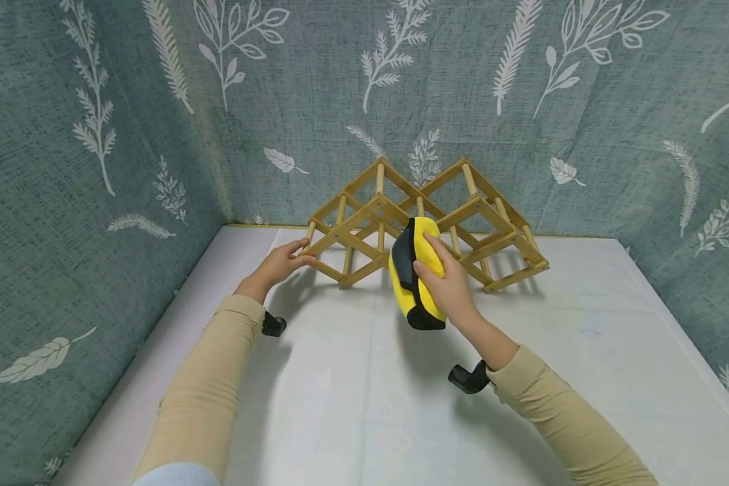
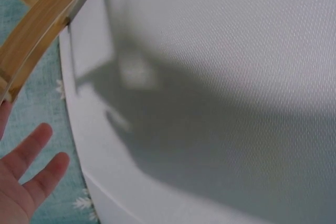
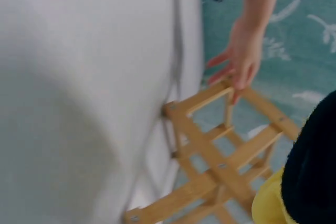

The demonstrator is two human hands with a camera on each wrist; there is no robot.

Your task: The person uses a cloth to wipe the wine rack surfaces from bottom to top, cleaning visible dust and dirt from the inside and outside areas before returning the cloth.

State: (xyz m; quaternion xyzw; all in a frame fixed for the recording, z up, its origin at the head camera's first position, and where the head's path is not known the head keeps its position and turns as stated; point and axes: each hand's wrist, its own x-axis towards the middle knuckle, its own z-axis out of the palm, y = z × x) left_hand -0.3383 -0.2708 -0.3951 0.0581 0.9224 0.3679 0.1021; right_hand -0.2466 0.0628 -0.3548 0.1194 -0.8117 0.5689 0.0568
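We see a wooden lattice rack point(image 1: 395, 209) standing on the white table point(image 1: 316, 378), near the patterned cloth point(image 1: 322, 115) behind. The left hand point(image 1: 276, 265), its fingers spread and nearly straight, touches the rack's left end, presumably to steady so light a frame. The right hand point(image 1: 446, 277) grips a yellow-and-black bundle point(image 1: 406, 263) from its right side (its folds look soft), thumb and fingers curled on it. We find the bundle raised before the rack's middle, probably so that it clears the bars; contact we cannot tell.
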